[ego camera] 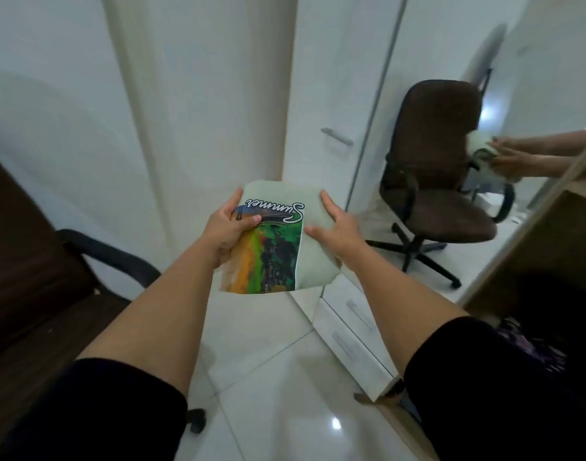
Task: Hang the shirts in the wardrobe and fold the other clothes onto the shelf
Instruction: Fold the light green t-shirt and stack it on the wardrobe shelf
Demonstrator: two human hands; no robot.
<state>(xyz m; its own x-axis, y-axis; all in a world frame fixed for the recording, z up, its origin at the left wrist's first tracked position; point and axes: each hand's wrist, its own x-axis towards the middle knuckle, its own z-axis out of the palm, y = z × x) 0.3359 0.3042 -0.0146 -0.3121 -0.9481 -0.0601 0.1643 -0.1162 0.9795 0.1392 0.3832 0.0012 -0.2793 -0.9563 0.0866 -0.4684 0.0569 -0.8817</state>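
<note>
Both forearms reach forward from black sleeves. Below them: glossy white tiled floor.

Left hand: fingers curled under the left edge of a folded pale green shirt, thumb lying on top across its printed picture. It grips the shirt.

Right hand: fingers straight and together, laid flat on the plain right part of the shirt, thumb spread toward the print. It presses, no grip.

The shirt is held in the air between the two hands, print facing up, lettering at the end beyond the fingertips.

Left of the left hand: a dark chair, armrest near the forearm.

Beyond the fingertips: white wardrobe doors, closed, one with a metal handle.

Right of the right hand: a mirror reflecting a brown office chair and the hands with the shirt. Further right, a wooden shelf edge; dark clothes lie below it.
</note>
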